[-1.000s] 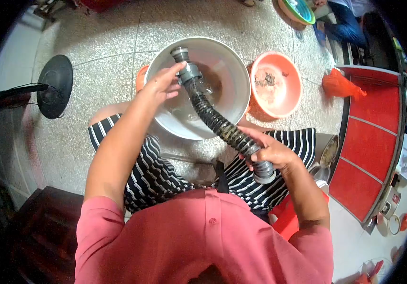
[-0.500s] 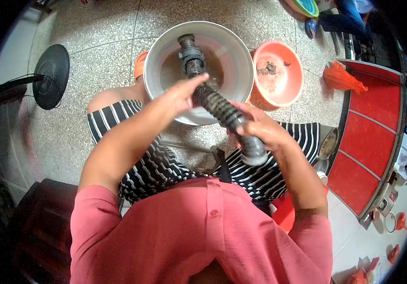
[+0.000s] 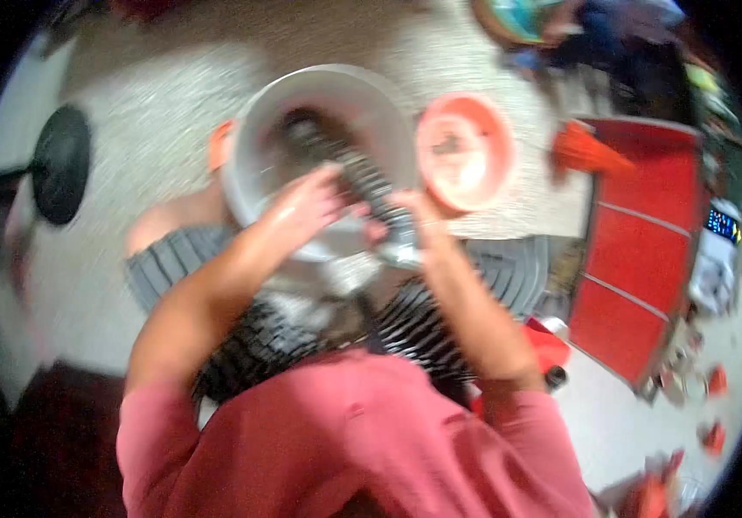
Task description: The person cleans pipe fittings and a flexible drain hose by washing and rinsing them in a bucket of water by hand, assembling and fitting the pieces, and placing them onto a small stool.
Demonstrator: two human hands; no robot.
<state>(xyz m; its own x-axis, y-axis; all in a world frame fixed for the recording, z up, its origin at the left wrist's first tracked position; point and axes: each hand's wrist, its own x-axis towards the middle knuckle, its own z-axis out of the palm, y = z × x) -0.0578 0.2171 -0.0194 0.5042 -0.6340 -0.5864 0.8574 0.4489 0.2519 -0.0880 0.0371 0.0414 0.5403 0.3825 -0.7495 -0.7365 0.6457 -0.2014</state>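
Note:
A dark corrugated hose (image 3: 361,173) with a paler end slants from inside a large pale metal pot (image 3: 246,142) down over its near rim. My right hand (image 3: 414,216) is closed around the hose close to its near end. Farther up, my left hand (image 3: 306,205) rests against the left side of the hose, its fingers curled at it. Motion blur smears both hands, and the hose's far end lies inside the pot.
Right of the pot stands an orange basin (image 3: 507,164) holding dark debris (image 3: 449,142). A red-panelled cabinet (image 3: 634,233) with an orange bag (image 3: 591,148) at its corner is farther right. A round black object (image 3: 62,164) stands left. Another person (image 3: 626,34) is at top right.
The view has shifted and blurred. The hose and both hands are drawn closer to the pot, the hose's near end now just at the rim instead of over my lap.

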